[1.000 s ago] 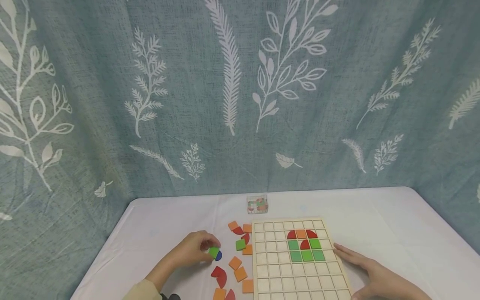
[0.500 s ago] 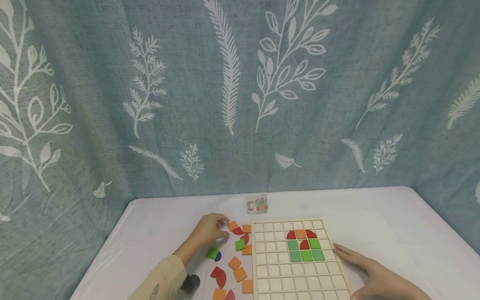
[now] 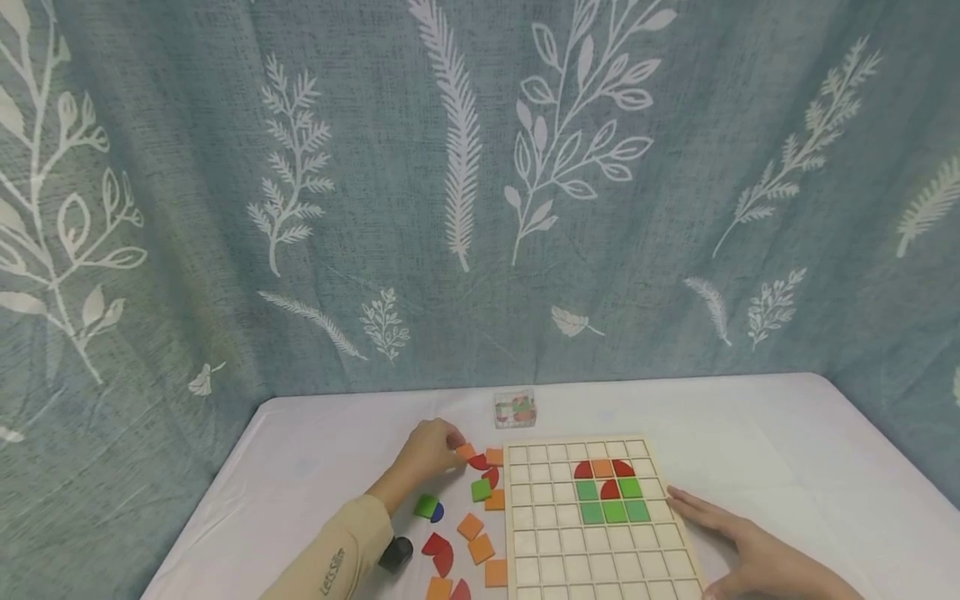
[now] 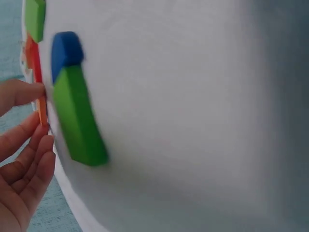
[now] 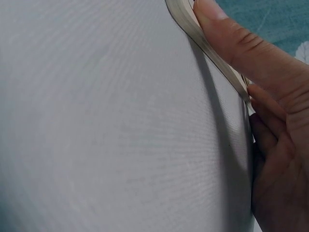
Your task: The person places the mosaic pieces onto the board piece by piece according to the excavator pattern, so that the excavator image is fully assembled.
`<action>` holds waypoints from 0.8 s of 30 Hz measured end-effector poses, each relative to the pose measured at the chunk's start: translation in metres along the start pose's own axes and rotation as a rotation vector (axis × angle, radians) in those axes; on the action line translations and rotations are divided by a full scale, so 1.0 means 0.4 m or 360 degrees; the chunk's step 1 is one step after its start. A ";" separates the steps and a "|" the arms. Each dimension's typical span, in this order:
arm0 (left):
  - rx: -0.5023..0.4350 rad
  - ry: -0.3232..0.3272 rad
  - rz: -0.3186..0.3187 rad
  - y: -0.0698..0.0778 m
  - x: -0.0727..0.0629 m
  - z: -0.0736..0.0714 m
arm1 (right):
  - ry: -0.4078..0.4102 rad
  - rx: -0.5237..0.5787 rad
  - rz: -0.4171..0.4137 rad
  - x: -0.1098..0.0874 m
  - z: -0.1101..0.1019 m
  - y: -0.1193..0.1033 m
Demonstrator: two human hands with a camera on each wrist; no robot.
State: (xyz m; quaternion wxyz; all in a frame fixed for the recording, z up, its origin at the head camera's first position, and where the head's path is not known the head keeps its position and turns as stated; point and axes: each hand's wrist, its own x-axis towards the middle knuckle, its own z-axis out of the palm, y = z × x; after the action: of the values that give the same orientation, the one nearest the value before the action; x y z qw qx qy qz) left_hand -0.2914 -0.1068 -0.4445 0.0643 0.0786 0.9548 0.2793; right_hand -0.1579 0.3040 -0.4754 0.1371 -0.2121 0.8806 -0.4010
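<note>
My left hand (image 3: 429, 450) pinches an orange square tile (image 3: 466, 451) between thumb and fingertips at the far end of the loose pieces. In the left wrist view, that orange tile (image 4: 42, 111) is seen edge-on between the fingers. A red curved piece (image 3: 477, 462) lies right against it. Closer to me, a green square tile (image 3: 426, 506) overlaps a blue rounded piece (image 3: 437, 513). My right hand (image 3: 738, 546) rests along the right edge of the wooden grid board (image 3: 547, 542), fingers extended. The right wrist view shows its thumb (image 5: 241, 46) on the board's rim.
Red, orange and green tiles form a small block (image 3: 612, 492) on the grid. More orange squares (image 3: 481, 548) and red pieces (image 3: 439, 554) lie left of the board. Behind it stands a clear box (image 3: 515, 409) with coloured pieces. A patterned curtain (image 3: 420, 208) hangs beyond the table.
My left hand has left the green tile beside the blue piece, moved away from me and to the right, and taken hold of the orange tile. The right hand stays in place.
</note>
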 end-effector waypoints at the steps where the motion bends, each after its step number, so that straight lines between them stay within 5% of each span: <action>1: 0.0012 0.0007 0.0014 0.004 -0.001 0.000 | 0.0000 -0.0002 0.0000 0.000 0.000 0.001; 6: 0.0009 0.0018 0.0176 0.043 -0.009 0.007 | -0.0001 -0.0011 0.0034 -0.004 0.002 0.001; 12: -0.0021 -0.0123 0.0496 0.113 -0.022 0.042 | 0.0065 -0.0045 -0.0197 -0.004 0.004 0.009; 18: -0.0013 -0.0269 0.0657 0.179 -0.046 0.081 | 0.0061 -0.0038 -0.0190 -0.004 0.004 0.013; 24: 0.0114 -0.0285 0.0833 0.213 -0.060 0.110 | 0.0081 -0.0057 -0.0265 -0.004 0.006 0.017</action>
State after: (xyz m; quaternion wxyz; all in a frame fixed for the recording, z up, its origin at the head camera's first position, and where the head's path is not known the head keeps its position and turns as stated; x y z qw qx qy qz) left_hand -0.2507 -0.0173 -0.4332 0.0714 0.3491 0.9018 0.2446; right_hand -0.1575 0.3073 -0.4821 0.0770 -0.2766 0.8701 -0.4005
